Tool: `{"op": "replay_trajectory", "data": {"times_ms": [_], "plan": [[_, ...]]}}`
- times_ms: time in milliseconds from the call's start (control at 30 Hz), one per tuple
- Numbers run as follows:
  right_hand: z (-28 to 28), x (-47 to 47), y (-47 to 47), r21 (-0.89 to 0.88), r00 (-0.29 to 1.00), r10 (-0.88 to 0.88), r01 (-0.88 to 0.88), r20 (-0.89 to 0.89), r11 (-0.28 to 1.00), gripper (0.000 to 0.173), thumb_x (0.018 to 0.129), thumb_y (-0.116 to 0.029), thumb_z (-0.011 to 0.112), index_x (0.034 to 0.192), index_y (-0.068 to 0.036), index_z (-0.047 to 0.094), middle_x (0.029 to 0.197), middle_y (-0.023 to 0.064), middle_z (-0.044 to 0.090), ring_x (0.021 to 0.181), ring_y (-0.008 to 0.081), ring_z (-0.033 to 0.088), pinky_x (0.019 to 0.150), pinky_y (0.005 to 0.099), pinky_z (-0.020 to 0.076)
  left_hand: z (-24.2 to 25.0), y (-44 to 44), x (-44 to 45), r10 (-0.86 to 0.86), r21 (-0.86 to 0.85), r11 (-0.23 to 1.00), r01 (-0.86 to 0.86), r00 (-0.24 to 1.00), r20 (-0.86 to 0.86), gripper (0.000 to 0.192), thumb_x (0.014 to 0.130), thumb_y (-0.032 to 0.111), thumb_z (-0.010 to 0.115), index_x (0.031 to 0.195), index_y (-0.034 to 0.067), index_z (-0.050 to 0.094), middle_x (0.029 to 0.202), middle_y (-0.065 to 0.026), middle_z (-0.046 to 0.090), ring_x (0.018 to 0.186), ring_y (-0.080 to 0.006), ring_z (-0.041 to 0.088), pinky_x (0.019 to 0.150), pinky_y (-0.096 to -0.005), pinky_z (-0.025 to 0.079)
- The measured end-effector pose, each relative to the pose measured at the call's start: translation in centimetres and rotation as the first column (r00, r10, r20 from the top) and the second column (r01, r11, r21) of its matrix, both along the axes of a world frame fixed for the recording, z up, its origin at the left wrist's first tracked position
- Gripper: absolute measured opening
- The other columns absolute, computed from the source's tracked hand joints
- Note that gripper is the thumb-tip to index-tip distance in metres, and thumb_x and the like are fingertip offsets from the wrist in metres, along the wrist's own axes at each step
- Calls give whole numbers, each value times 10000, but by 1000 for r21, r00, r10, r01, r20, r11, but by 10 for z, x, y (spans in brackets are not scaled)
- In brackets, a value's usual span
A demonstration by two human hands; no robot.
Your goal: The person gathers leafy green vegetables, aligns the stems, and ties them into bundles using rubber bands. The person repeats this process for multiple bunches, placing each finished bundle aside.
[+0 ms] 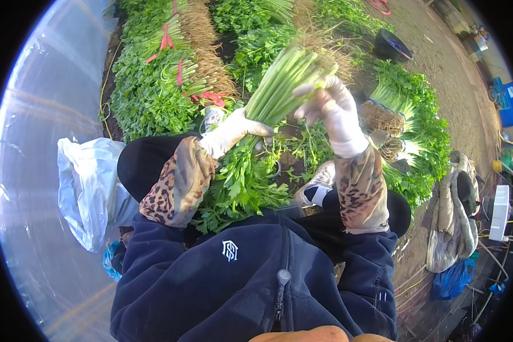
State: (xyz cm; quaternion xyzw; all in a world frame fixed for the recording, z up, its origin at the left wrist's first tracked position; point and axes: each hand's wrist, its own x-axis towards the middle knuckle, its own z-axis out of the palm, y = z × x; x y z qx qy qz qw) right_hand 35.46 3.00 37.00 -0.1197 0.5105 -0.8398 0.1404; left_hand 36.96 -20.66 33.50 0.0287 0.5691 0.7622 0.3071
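Observation:
My left hand (237,130), in a white glove, grips a loose bunch of leafy celery (278,83) around its stems. Its leaves hang over my lap, while the roots point away to the upper right. Beside the upper stems is my gloved right hand (331,109), blurred, with its fingers bent. A small yellow-green bit of plant (319,84) shows at those fingertips; whether they pinch it is unclear. Loose trimmed stalks and leaves (310,143) lie on the soil between my feet.
Rows of celery (154,89), some tied with red ribbon (166,38), extend ahead. Blue-tied bundles (384,117) lie at right, near a black bowl (392,45). A white plastic bag (89,184) sits by my left knee, beside plastic sheeting (38,141). Clothing (453,218) lies at right.

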Motion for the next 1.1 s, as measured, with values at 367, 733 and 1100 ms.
{"op": "replay_trajectory", "data": {"times_ms": [367,733,1100], "plan": [[-31,-60,95,349,894,-439,442,-90,827,669,841,-378,735,1336,-12,472,1265,173,558,1102,295,610,935,419,521,-3,4,-7,-63,101,993,60,998,27,509,793,78,729,1251,-64,557,790,-133,672,617,-179,634,525,-282,497],[2,-14,-53,-202,882,-470,458,-12,866,365,922,-239,693,1203,-29,594,1050,27,658,875,109,610,802,262,496,-3,30,-15,84,94,994,-62,964,-252,664,716,119,860,1273,-17,525,1133,-133,668,1025,-204,656,913,-332,528],[-24,3,-55,90,912,-292,329,-286,940,409,1014,-278,516,1302,12,521,1092,37,638,973,118,577,886,255,453,12,31,-26,208,204,961,-188,975,-82,485,701,99,871,1124,33,644,992,-46,706,869,-153,665,804,-310,533]]}}
